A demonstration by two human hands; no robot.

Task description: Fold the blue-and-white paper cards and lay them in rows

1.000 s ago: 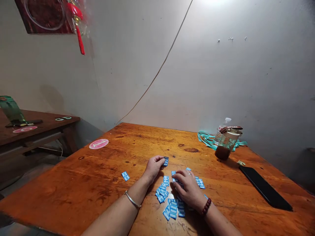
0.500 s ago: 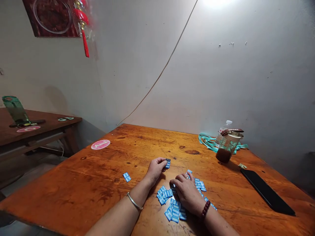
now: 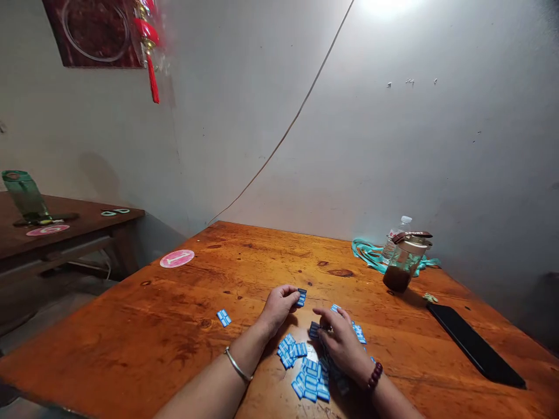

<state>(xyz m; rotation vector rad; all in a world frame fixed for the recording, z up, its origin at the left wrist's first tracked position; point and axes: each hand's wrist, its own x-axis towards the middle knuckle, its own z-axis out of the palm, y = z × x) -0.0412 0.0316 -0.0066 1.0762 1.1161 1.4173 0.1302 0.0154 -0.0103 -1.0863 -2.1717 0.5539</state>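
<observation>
My left hand (image 3: 278, 309), with a silver bangle at the wrist, pinches a few small blue-and-white tiles (image 3: 301, 298) just above the wooden table. My right hand (image 3: 344, 344), wearing a ring and a dark bead bracelet, grips a dark-looking tile (image 3: 314, 330) between thumb and fingers; its far end is hidden. Loose blue-and-white tiles (image 3: 310, 378) lie in a pile in front of me and partly beneath the right hand. A smaller cluster (image 3: 289, 350) sits between the forearms. One tile piece (image 3: 224, 317) lies apart to the left.
On the right of the wooden table (image 3: 262, 244) are a black phone (image 3: 476, 343), a drink cup (image 3: 399, 270) with dark liquid, a clear bottle (image 3: 404, 227) and turquoise straps (image 3: 367, 254). A pink sticker (image 3: 177, 258) is at the left edge. A second table (image 3: 109, 224) stands farther left.
My right hand has turned and lifted slightly, bringing the tile in its fingers into clearer sight. The left hand keeps its pinch and has shifted a little right and nearer.
</observation>
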